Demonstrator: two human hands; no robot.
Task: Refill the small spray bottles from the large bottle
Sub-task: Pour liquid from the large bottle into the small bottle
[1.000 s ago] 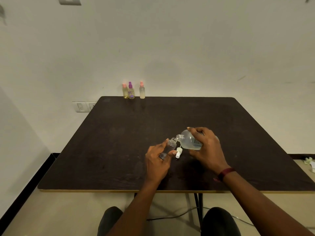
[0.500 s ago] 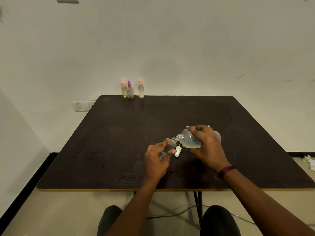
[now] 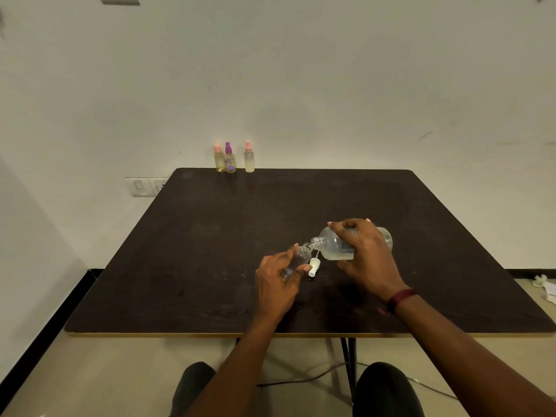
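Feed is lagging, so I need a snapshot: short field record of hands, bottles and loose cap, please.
left hand: grips small bottle, uncapped, tilted
right hand: holds large bottle tipped, mouth at small bottle's neck
spray cap: lying on table between the hands
far edge: three capped spray bottles, upright

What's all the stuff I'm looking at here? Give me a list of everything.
Table: one, dark brown, centre.
Large bottle: one, clear with pale liquid, tilted in right hand, mouth at small bottle's neck.
Small bottle: one, clear, uncapped, in left hand.
Spray cap: one, white, lying on table beside small bottle.
Capped bottles: three, two pink-topped, one purple-topped, upright at table's far edge.
Switch plate: one, white, wall left of table.
Cable: one, dark, floor under table.
Wristband: one, dark red, right wrist.
Left hand: holds small bottle.
Right hand: grips large bottle.
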